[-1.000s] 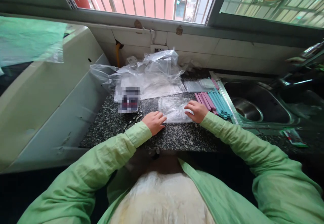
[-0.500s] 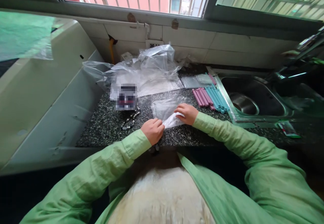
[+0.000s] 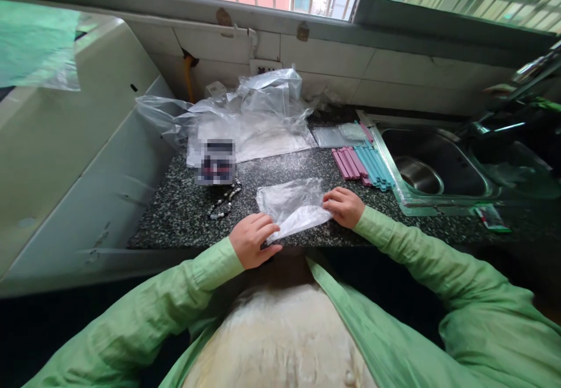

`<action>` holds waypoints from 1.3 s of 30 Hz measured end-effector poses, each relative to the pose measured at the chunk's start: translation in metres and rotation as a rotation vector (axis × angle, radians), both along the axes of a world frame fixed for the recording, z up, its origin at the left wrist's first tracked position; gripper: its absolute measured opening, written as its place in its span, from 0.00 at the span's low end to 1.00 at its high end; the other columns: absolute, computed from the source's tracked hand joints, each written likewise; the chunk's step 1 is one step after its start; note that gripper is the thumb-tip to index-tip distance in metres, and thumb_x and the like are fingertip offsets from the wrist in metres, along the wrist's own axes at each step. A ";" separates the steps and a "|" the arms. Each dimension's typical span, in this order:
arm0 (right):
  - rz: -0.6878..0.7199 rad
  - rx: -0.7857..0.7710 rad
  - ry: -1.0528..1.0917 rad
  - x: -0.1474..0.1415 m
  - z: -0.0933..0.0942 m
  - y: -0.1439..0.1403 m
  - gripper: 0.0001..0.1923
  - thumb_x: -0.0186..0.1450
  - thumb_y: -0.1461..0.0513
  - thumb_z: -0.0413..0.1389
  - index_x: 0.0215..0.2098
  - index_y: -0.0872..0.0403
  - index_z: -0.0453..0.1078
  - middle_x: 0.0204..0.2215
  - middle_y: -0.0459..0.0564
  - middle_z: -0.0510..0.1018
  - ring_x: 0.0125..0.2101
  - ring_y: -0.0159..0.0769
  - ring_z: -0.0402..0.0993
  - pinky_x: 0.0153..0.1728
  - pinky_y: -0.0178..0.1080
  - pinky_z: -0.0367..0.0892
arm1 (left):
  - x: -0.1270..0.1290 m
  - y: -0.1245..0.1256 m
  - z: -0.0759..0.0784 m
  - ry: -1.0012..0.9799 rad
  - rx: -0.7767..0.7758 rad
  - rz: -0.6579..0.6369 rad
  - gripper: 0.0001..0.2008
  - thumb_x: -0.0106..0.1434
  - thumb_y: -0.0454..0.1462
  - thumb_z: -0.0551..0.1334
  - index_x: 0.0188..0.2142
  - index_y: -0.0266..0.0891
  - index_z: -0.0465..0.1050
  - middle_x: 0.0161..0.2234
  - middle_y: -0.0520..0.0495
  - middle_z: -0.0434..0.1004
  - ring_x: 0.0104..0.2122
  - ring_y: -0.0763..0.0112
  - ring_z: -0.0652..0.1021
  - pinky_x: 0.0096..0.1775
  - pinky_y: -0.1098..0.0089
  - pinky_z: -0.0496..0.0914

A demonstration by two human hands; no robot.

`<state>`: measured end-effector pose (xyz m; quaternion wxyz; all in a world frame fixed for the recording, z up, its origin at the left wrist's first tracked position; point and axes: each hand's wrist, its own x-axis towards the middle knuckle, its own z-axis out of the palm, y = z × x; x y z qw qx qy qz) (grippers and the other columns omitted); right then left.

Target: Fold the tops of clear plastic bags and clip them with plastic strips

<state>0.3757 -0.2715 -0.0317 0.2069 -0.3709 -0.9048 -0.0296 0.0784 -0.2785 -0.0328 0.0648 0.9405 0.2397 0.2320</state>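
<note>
A clear plastic bag (image 3: 291, 201) lies on the speckled countertop in front of me, its near edge whiter and folded over. My right hand (image 3: 344, 207) has its fingers closed on the bag's right edge. At the near left corner is my left hand (image 3: 255, 239), its thumb spread away from the fingers. Those fingertips touch the bag's corner, and the thumb points over the counter's front edge. Beyond my right hand lie pink sticks (image 3: 349, 163) and blue sticks (image 3: 372, 167), several of each, side by side.
Crumpled clear plastic sheeting (image 3: 263, 113) covers the back of the counter. A blurred-out phone-like item (image 3: 215, 161) with a beaded strap (image 3: 225, 201) sits at left. Flat clear packets (image 3: 337, 135) lie behind the sticks. A sink (image 3: 433, 160) holds a metal bowl (image 3: 418, 175).
My hands have moved apart, the left toward me and leftward, the right to the right. The left thumb has come away from its fingers. The bag's near edge now lies stretched out wider.
</note>
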 end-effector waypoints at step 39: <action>-0.538 -0.106 -0.004 -0.012 0.028 0.038 0.17 0.57 0.58 0.52 0.44 0.56 0.65 0.31 0.52 0.74 0.31 0.38 0.70 0.30 0.36 0.63 | 0.012 0.043 0.014 -0.041 0.087 0.432 0.12 0.59 0.40 0.51 0.36 0.38 0.69 0.29 0.44 0.71 0.32 0.65 0.71 0.37 0.66 0.65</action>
